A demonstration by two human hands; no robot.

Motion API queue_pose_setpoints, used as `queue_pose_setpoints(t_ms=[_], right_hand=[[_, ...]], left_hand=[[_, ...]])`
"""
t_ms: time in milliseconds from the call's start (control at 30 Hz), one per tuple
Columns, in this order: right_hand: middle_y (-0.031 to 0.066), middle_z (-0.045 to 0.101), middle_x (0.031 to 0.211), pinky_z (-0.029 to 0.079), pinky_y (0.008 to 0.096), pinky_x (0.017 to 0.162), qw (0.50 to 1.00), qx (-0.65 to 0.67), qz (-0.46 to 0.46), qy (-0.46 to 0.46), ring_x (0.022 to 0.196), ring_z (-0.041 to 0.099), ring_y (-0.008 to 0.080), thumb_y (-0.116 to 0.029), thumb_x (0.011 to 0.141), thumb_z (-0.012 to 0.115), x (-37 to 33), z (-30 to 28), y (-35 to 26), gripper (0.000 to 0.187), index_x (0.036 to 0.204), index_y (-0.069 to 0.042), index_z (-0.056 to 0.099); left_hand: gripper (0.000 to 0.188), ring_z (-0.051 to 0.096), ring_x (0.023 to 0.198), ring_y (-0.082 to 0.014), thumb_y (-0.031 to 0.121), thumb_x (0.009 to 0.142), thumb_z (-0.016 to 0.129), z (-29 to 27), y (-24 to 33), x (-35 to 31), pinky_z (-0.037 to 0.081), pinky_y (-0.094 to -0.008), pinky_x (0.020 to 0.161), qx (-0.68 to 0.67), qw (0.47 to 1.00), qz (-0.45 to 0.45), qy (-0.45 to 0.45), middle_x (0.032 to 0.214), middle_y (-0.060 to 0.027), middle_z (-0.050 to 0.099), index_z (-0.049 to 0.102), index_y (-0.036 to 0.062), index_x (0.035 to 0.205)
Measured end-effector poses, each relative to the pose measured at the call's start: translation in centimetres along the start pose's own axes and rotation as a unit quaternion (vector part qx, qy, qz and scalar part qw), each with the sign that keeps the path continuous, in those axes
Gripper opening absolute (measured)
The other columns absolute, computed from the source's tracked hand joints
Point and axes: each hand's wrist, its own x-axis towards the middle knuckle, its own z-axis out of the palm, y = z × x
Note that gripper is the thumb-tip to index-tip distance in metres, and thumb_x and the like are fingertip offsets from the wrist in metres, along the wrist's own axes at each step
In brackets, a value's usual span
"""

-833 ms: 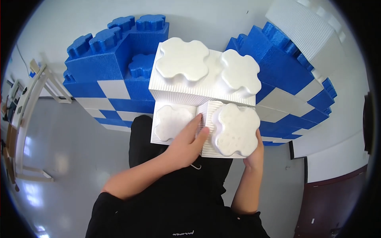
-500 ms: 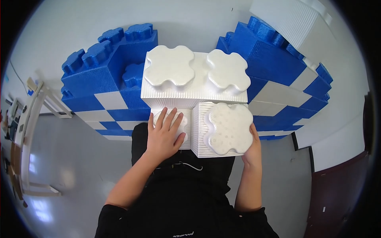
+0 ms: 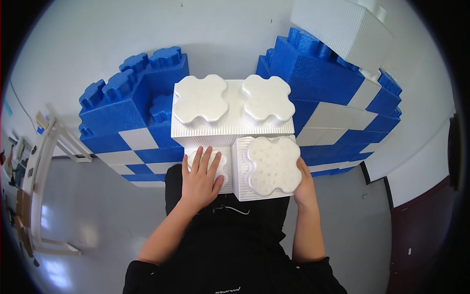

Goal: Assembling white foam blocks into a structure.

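- At the far left, a white table point(image 3: 35, 191) carries small items; the brown, boxy pieces point(image 3: 23, 202) beside it may be cardboard boxes, but they are too small and dim to tell what, if anything, is in them.
- Next, a stack of blue and white blocks point(image 3: 115, 117) stands with lobed studs on top.
- The left hand point(image 3: 197, 182) lies spread, palm down, over the stud of the low white block point(image 3: 223, 164), fingers pointing away from the person. That smooth stud probably gives little grip to a flat palm; its scalloped edge would be a better hold.
- Behind it, the long white block point(image 3: 235, 105) shows two studs and a ribbed front. It is likely light, stiff foam, bulky rather than heavy, its corners easily dented.
- To the right, touching or just short of it, the squarish white block point(image 3: 274, 166) sits in front of the person, above the legs, higher than the low one. Its ribbed sides should resist slipping; opposite sides seem the best hold.
- The right hand point(image 3: 306, 191) is against that block's right side; its fingertips are hidden, so I cannot tell how firmly they close.
- Farther right, a taller stack point(image 3: 320, 73) bears a ribbed white block point(image 3: 338, 34).
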Motion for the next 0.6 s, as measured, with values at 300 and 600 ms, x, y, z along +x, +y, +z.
queue_pose_setpoints(t_ms=[300, 600], right_hand=[[0.0107, 0.065, 0.128, 0.044, 0.0268, 0.101, 0.999, 0.033, -0.002, -0.014, 0.118, 0.06, 0.0157, -0.025, 0.109, 0.05, -0.24, 0.28, -0.28, 0.042, 0.139, 0.003, 0.055], [0.0105, 0.065, 0.128, 0.044, 0.0267, 0.101, 1.0, 0.008, 0.015, 0.011, 0.117, 0.06, 0.0155, -0.024, 0.109, 0.051, -0.46, 0.83, -0.77, 0.042, 0.14, 0.003, 0.055]], left_hand=[[0.067, 0.032, 0.149, -0.0391, 0.031, 0.088, 0.06, 0.14, 0.05, -0.03, 0.017, -0.0644, 0.119, -0.001, 1.0, 0.004, 0.0, 0.158, -0.0176, 0.04, 0.047, 0.0102, 0.151], [0.077, 0.034, 0.149, -0.0378, 0.029, 0.076, 0.064, -0.43, -0.15, 0.04, 0.018, -0.0642, 0.119, -0.038, 0.999, -0.004, 0.001, 0.156, -0.0165, 0.044, 0.049, 0.0118, 0.15]])
